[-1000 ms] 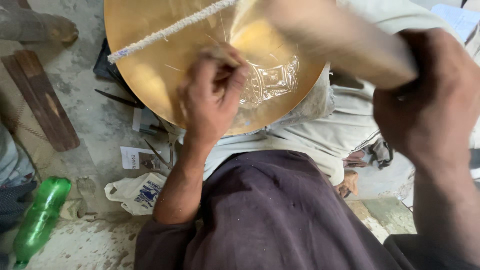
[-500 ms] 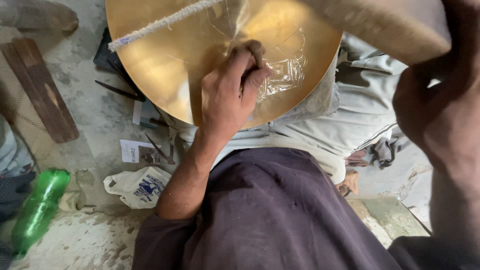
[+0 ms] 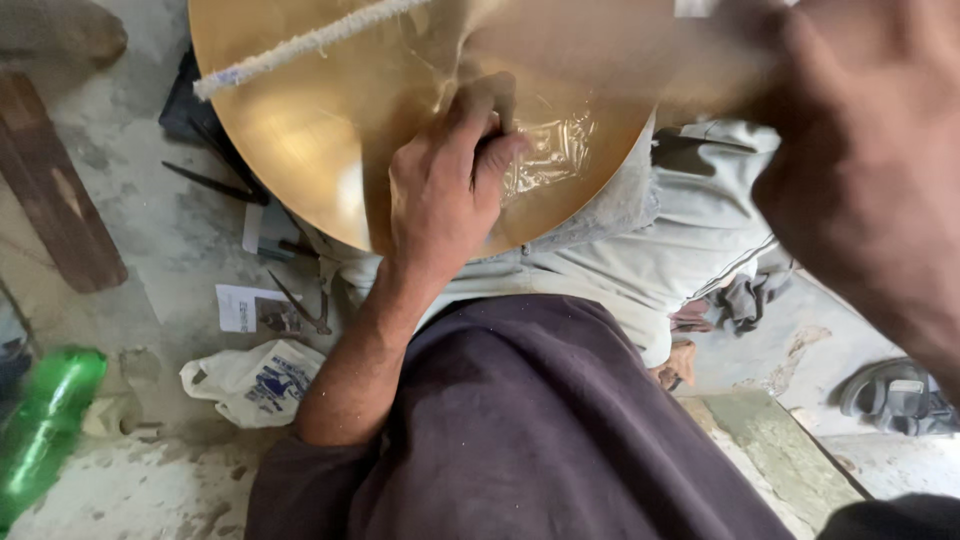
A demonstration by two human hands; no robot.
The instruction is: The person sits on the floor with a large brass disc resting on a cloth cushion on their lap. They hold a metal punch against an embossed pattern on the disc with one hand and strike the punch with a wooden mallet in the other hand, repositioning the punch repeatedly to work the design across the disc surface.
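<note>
A round brass plate (image 3: 300, 130) rests tilted on my lap over pale trousers. My left hand (image 3: 445, 190) presses on the plate, fingers pinched around a small dark punch whose tip meets the metal beside a shiny engraved pattern (image 3: 555, 150). My right hand (image 3: 860, 170) is raised at the right, close to the camera and blurred. It is closed around a pale wooden handle (image 3: 600, 50) that streaks across the top of the plate. A white cord (image 3: 300, 42) lies across the plate's upper left.
On the concrete floor at the left lie a green plastic bottle (image 3: 45, 420), a white plastic bag (image 3: 255, 380), a wooden plank (image 3: 50, 190), pincers (image 3: 300, 310) and thin metal tools (image 3: 215, 185). A grey sandal (image 3: 890, 390) lies at the right.
My right hand has swung with the wooden handle, up to the top right and now back closer to the camera. My left hand has stayed pinched on the punch at the engraved patch.
</note>
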